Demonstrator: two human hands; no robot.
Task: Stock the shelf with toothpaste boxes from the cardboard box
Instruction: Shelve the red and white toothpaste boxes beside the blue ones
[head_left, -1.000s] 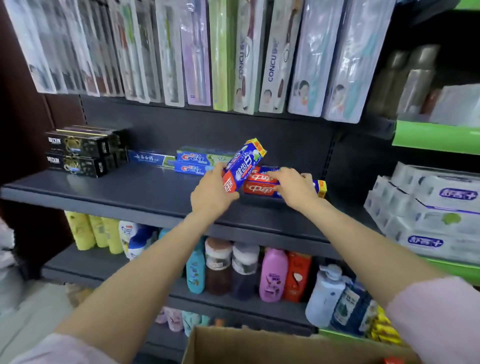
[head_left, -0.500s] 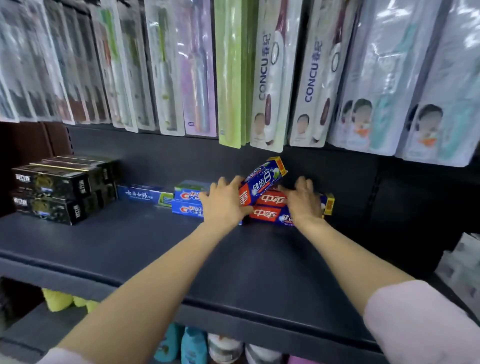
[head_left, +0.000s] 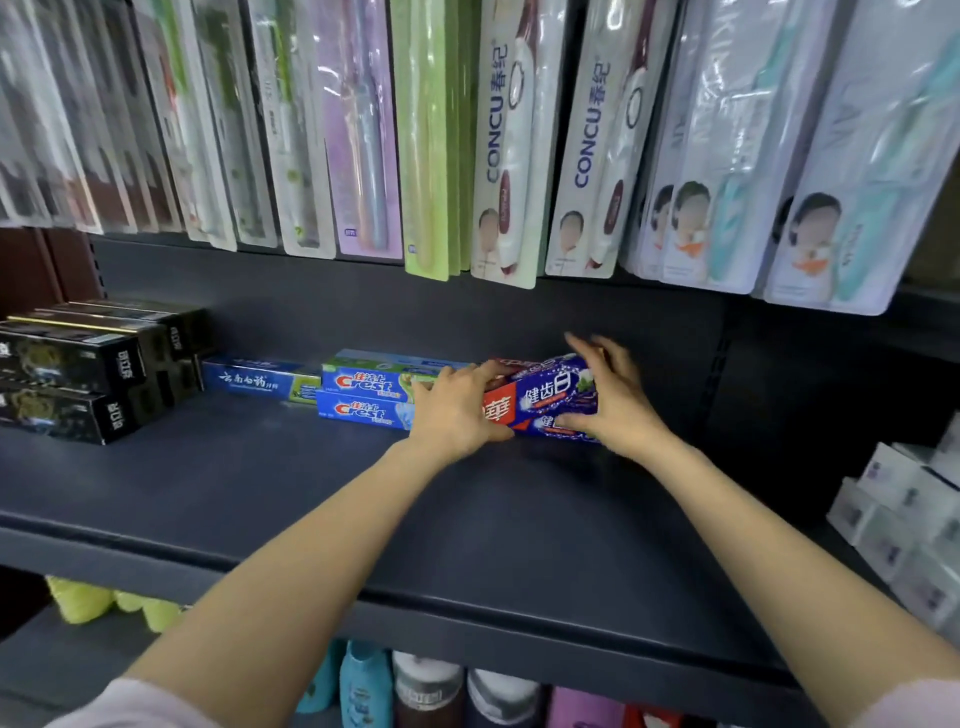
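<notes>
Red-and-blue box (head_left: 545, 397), held level on top of a stack of like boxes at the back of the shelf (head_left: 311, 493), just right of the Crest boxes (head_left: 363, 397). The box lies lengthwise along the back wall with its printed face forward, presumably so that the label reads from the aisle and the row stays in line with its neighbours. The left hand (head_left: 454, 410) grips the box's left end, fingers (head_left: 467, 371) curled over the top edge; the right hand (head_left: 613, 400) covers the right end, fingers (head_left: 589, 345) loosely spread over the top and thumb against the front face. Holding both ends most likely serves to square the box on the stack beneath it. Left of the Crest boxes lies a single blue box (head_left: 260, 382), and beyond that a stack of black boxes (head_left: 88, 374). Above the Crest boxes hang toothbrush packs (head_left: 498, 156); below the shelf stand bottles (head_left: 426, 691). The cardboard box is out of view.
</notes>
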